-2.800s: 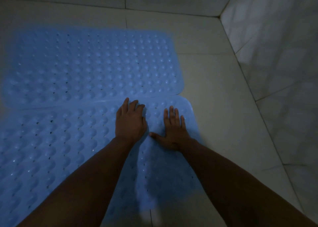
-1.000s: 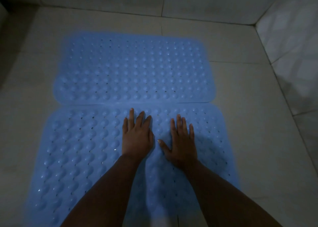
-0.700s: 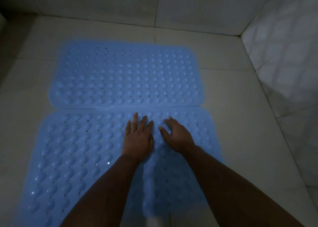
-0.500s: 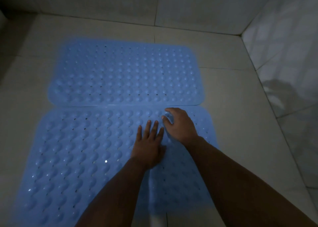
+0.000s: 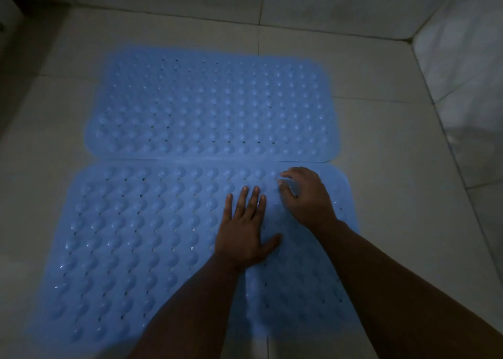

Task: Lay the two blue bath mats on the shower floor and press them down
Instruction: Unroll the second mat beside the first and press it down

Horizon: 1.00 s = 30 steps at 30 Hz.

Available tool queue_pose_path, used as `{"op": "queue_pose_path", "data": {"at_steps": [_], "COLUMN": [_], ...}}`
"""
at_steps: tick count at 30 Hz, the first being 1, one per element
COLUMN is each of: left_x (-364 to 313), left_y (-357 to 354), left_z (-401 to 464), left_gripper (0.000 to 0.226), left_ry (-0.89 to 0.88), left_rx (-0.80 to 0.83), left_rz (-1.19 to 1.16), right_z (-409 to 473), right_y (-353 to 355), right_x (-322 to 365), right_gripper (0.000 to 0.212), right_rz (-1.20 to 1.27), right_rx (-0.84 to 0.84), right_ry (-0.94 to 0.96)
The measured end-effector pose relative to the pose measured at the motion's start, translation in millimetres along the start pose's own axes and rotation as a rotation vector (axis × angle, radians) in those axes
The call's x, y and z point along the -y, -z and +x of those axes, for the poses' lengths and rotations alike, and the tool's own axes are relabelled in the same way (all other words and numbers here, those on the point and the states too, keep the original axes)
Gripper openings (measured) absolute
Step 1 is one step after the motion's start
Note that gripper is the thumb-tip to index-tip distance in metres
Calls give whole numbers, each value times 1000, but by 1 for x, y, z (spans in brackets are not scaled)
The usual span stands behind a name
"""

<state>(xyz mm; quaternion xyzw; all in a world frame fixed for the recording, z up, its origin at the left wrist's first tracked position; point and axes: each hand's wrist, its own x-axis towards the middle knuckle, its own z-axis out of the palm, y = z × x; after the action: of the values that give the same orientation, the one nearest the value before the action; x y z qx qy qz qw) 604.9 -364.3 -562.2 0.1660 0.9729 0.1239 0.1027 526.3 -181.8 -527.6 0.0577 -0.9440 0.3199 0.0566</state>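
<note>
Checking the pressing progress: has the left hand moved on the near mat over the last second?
Yes. The left hand has slid back toward the person, away from the seam between the mats; its fingertips sat nearer that seam before.

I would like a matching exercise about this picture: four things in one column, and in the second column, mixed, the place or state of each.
Things
1. left hand
2. right hand
3. far mat
4. near mat

Place or state
A. lies nearer the back wall, no hand on it
B. fingers straight, flat on the mat
C. lies under both hands
D. fingers bent, near the seam between the mats

Pairs: 1-B, 2-D, 3-A, 4-C
</note>
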Motion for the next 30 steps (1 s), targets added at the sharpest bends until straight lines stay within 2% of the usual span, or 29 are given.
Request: {"op": "queue_pose_path", "data": {"at_steps": [4,6,8,9,14,19,23,27,30], "left_x": [4,12,29,40,87,125,139,143,147], "left_y": [32,62,81,86,81,67,65,65,65], "left_z": [16,26,28,24,-20,-55,-66,-66,-64], "left_gripper": [97,70,42,39,58,65,64,64,65], "left_ry": [17,35,126,156,180,240,258,272,280], "left_rx": [246,312,207,130,-63,-124,-150,-176,-182], "left_rz": [-96,-172,-245,-242,-68,11,7,-23,-34], "right_z": [9,19,26,26,-22,-81,-91,-89,-87], "right_y": [15,20,19,15,-37,-105,-115,-118,-120], "right_x": [25,44,60,66,107,122,124,124,124], "right_gripper": [34,38,37,36,59,77,90,94,97], "right_rz": [-48,-92,-108,-120,-131,-354,-471,-507,-480], "right_rx": [99,230,320,348,305,290,261,240,285], "right_ry": [-87,-179,-228,-230,-163,-23,-19,-15,-42]}}
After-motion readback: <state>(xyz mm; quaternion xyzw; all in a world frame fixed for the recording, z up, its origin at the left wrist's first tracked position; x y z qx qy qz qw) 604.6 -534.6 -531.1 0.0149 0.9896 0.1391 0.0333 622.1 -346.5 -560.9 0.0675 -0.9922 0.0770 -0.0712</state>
